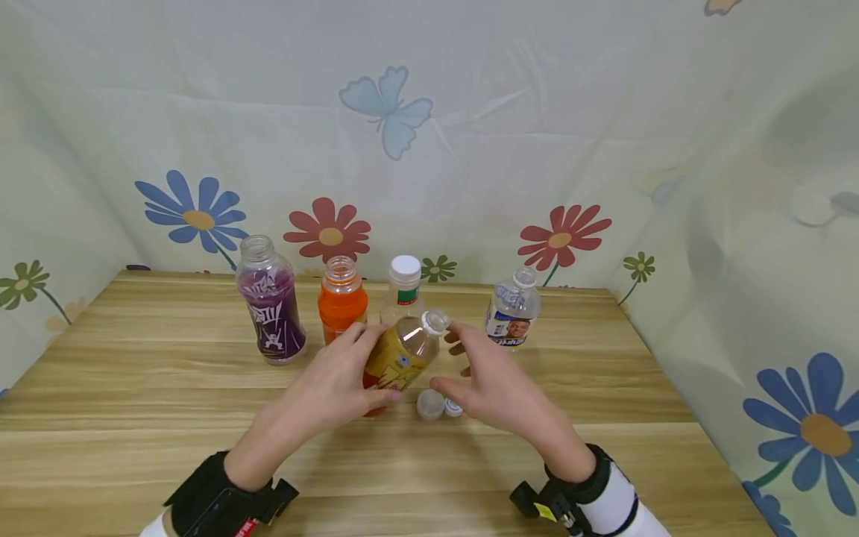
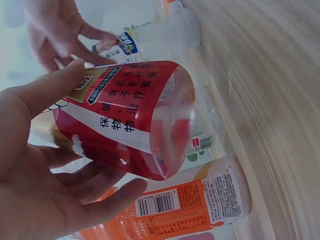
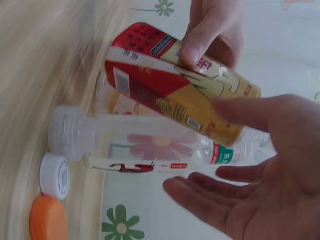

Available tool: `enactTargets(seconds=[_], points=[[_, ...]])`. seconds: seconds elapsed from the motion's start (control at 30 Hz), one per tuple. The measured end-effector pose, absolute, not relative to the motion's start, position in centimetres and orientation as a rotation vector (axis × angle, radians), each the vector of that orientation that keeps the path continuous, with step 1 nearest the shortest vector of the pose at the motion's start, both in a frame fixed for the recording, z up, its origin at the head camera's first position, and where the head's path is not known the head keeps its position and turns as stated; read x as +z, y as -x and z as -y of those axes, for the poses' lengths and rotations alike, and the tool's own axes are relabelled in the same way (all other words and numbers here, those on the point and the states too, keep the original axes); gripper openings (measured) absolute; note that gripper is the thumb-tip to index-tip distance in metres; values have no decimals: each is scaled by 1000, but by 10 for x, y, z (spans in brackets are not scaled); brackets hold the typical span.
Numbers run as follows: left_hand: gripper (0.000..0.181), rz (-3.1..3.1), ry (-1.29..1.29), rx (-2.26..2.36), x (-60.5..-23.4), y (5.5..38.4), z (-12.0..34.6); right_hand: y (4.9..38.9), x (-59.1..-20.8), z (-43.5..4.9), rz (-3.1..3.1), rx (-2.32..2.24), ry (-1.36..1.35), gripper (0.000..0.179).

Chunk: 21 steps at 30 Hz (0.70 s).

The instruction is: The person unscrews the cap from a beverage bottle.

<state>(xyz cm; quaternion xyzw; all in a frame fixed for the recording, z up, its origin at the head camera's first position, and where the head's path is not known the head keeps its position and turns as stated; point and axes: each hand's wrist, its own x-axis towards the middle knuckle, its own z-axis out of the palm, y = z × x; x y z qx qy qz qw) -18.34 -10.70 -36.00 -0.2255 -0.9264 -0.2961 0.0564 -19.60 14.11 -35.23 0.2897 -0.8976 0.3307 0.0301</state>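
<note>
My left hand (image 1: 342, 377) grips a clear plastic bottle (image 1: 400, 354) with a yellow and red label, holding it tilted, its mouth toward the right. The bottle's neck shows no cap, and its base is raised off the table in the left wrist view. Beside the neck is my right hand (image 1: 493, 380), fingers spread and loosely bent, holding nothing; whether a fingertip touches the bottle is unclear. Below, on the table, lie a translucent cap (image 3: 72, 132), a white cap (image 3: 55, 175) and an orange cap (image 3: 48, 218); the right hand partly hides them in the head view.
A purple bottle (image 1: 271, 306) and an orange bottle (image 1: 341, 298) stand uncapped at the left. A clear bottle with a white cap (image 1: 405, 268) stands behind the held one. Another clear uncapped bottle (image 1: 513, 306) is to the right. A flowered cloth (image 1: 470, 171) rises behind the wooden table (image 1: 168, 388).
</note>
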Motion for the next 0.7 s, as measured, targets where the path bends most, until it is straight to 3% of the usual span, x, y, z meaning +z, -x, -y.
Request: enactTargets(seconds=[0.23,0.5,0.7], points=[[82,2812,711,-971,-361,181,102,195,-355,-135,2600,1388,-1036,66],[86,2789,739,-977,-364,179,97,194,-355,-133,2503,1402,-1060,59],[102,2755,715,-939,-364,180,97,195,-348,-138,2501,1359,-984,60]])
